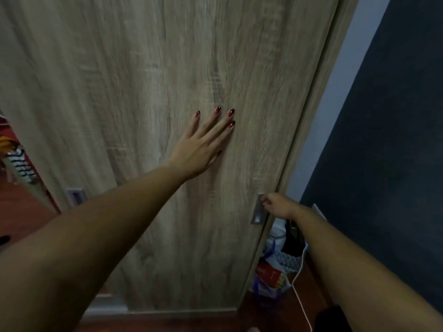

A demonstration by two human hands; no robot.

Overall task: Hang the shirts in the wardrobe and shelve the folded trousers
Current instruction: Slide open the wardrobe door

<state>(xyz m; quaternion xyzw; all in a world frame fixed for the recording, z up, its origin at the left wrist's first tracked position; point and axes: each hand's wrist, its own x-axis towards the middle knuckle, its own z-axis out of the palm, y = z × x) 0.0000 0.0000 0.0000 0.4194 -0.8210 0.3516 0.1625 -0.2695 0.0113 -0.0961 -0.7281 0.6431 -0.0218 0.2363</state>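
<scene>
Right now the wardrobe door fills nearly all I can see, a tall panel of pale wood grain, slightly blurred. My left hand lies flat against it, palm on the wood, fingers straight and a little spread, the red nails pointing up and to the right. It holds nothing; it only presses on the panel. Lower down and to the right, my right hand is at the recessed metal handle near the door's right edge. Its fingers are curled, the tips hooked into the handle's pocket, the knuckles toward me. Both my forearms are bare and reach in from the bottom of the view.

A second recessed handle sits low on the left of the panel. Past the door's left edge a narrow slice of the wardrobe's inside shows, where hanging clothes are visible, one striped dark and white, with red and orange cloth above it. I see no folded trousers from here.

To the right of the door runs a strip of pale wall, then a dark blue surface. On the reddish floor in that corner stand bags with something red in them, and a white cable trails down across the floor toward me.
</scene>
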